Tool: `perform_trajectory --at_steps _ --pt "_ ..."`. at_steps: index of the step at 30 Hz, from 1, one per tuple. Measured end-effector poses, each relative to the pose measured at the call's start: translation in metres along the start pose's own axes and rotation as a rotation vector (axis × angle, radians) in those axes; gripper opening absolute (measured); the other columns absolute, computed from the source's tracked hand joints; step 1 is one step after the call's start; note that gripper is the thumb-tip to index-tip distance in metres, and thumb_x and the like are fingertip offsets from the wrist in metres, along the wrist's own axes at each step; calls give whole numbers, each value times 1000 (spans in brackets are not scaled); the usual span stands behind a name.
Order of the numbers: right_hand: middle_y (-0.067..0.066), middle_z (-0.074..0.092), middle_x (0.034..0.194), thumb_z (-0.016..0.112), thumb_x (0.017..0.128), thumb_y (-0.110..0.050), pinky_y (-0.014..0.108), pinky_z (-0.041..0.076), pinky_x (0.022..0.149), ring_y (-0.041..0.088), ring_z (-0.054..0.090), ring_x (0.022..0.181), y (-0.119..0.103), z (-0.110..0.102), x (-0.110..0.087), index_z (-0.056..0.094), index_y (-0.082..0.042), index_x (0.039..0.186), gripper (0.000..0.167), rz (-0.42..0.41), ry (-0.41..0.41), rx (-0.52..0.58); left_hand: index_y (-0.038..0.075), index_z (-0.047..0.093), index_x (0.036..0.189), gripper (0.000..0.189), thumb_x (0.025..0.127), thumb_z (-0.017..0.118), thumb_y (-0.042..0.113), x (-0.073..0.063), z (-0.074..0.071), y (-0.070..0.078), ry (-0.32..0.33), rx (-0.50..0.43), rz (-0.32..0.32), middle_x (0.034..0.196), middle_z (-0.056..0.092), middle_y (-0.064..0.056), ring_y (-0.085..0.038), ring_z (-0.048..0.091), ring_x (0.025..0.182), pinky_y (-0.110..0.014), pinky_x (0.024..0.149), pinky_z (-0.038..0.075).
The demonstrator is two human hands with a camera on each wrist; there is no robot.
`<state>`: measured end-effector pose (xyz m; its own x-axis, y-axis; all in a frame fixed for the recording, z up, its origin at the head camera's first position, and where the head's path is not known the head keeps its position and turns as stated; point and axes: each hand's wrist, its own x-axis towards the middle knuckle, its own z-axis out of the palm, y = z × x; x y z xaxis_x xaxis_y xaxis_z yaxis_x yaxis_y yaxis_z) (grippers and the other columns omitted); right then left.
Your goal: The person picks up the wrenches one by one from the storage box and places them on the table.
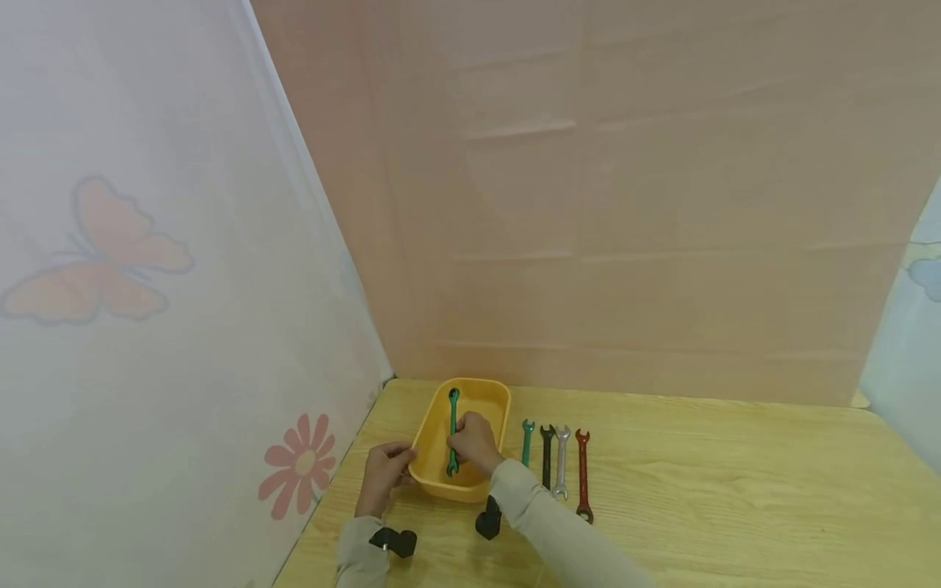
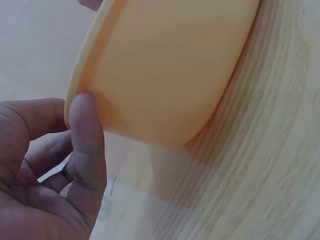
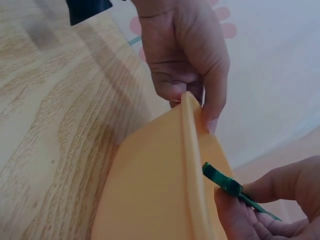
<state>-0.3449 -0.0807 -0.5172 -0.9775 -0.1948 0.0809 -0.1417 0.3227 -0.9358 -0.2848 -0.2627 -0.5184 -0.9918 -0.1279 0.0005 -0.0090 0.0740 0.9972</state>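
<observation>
A yellow plastic tray [image 1: 456, 492] stands on the table's left part. My left hand [image 1: 385, 478] grips its near left rim, thumb and fingers on either side of the wall, as the left wrist view [image 2: 60, 155] confirms. Over the tray's interior, my right hand [image 1: 474, 441] pinches a green wrench [image 1: 452, 420] near its middle. One end of that wrench [image 3: 222, 179] shows past the fingertips in the right wrist view, beside the tray rim. Whether the wrench touches the tray floor I cannot tell.
Right of the tray lie several wrenches in a row: a green one [image 1: 528, 441], a black one [image 1: 546, 453], a silver one [image 1: 562, 461] and a red one [image 1: 584, 474]. My right forearm partly covers them. A white printed curtain [image 1: 184, 384] borders the table [image 1: 735, 490] on the left.
</observation>
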Motion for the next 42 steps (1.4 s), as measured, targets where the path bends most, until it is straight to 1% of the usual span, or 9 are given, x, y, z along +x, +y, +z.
perform_trajectory --at_steps 2,4,6,9,16,23,30,37,42 --pt "5 54 63 63 83 9 31 55 48 17 61 49 0 -1 -1 55 -3 77 16 7 0 20 -23 60 115 29 94 62 -2 5 -1 -8 8 -8 -2 80 65 -19 -14 58 59 -42 59 60" --pt "9 58 70 64 84 8 32 57 50 17 63 52 -2 -3 -2 58 3 87 9 16 -4 49 -22 61 114 29 94 63 -1 11 -3 -17 23 -9 1 80 65 -19 -13 57 58 -38 57 60" --pt "12 59 76 65 84 8 32 57 51 19 64 53 -3 -4 -2 58 6 94 12 23 -6 77 -20 63 114 28 95 64 0 15 -4 -24 41 -4 7 80 64 -17 -13 57 58 -34 54 59" --pt "12 59 78 66 84 7 32 58 52 20 66 53 -4 -7 -3 58 6 96 14 32 -2 96 -18 65 112 26 95 65 1 18 -4 -30 65 8 20 78 64 -13 -12 56 58 -29 52 57" --pt "11 59 77 65 83 8 32 57 50 20 66 53 -3 -10 -7 57 7 97 16 21 2 92 -18 65 112 25 94 65 0 16 -4 -29 78 2 40 78 64 -13 -12 57 57 -27 51 56" --pt "10 59 77 65 85 7 31 57 50 18 64 55 -2 -14 -4 58 7 98 15 -13 -5 88 -17 65 113 26 95 65 1 17 -7 -25 63 12 27 76 64 -9 -12 57 58 -32 54 58" --pt "10 60 78 66 85 6 32 57 50 18 64 55 -4 -19 -2 58 7 99 16 -12 5 88 -21 62 112 26 94 63 -3 18 -8 -21 28 0 6 76 64 -12 -14 58 59 -40 58 60" --pt "10 61 78 65 85 6 32 58 52 18 65 57 -8 -26 -2 59 7 99 15 1 14 113 -16 66 112 26 94 67 2 24 -8 -30 70 15 10 74 64 -7 -11 58 58 -29 53 58" --pt "10 60 78 63 88 6 32 58 53 19 65 56 -9 -30 -3 57 8 101 15 -13 7 138 -16 66 111 26 92 68 2 27 -8 -33 85 17 26 74 64 -9 -12 58 57 -29 52 57"
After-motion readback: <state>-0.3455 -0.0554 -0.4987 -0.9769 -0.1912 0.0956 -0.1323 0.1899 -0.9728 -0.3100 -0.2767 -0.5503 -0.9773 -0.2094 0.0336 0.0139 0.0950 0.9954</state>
